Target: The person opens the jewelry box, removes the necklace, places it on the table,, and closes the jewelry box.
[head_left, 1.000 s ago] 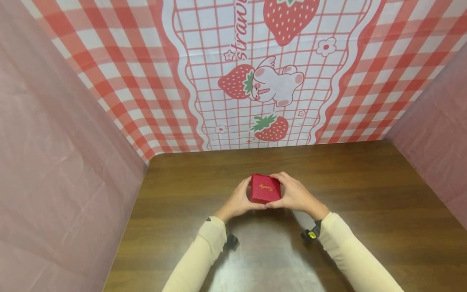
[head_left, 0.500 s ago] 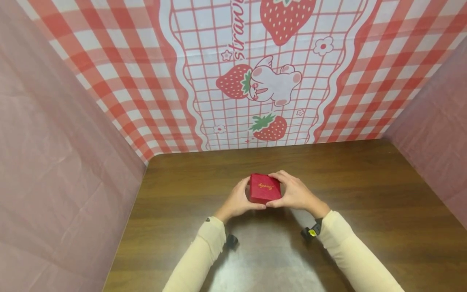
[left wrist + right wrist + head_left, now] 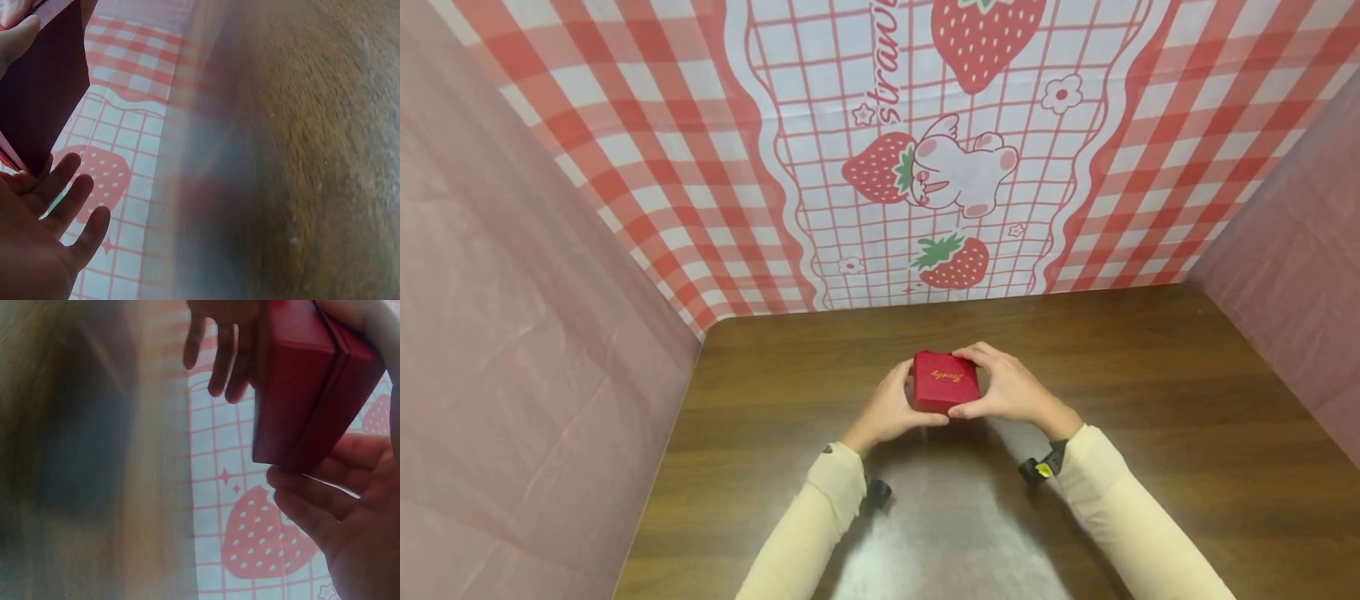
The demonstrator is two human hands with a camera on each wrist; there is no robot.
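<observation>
In the head view, a small red jewelry box [image 3: 946, 382] with gold lettering on its lid is held between both hands over the table. The left hand [image 3: 891, 408] grips its left side, thumb along the near edge. On the other side, the right hand [image 3: 1013, 392] holds it with fingers at the far corner and thumb at the near one. Up close in the right wrist view, a seam runs along the red box [image 3: 300, 387] and its lid is closed. Several fingers of the left hand [image 3: 44, 244] spread below the box's dark underside [image 3: 44, 87] in the left wrist view.
A brown wooden table [image 3: 775, 367] lies beneath the hands. Behind it hangs a red-and-white checked cloth [image 3: 700, 167] with strawberry prints, and pink curtains [image 3: 527, 333] flank both sides. Dark wrist cameras [image 3: 1036, 472] hang from the wrists over the table.
The box has risen slightly and shifted a little away from the person. Both hands keep hold of it, and the right hand has moved up with it.
</observation>
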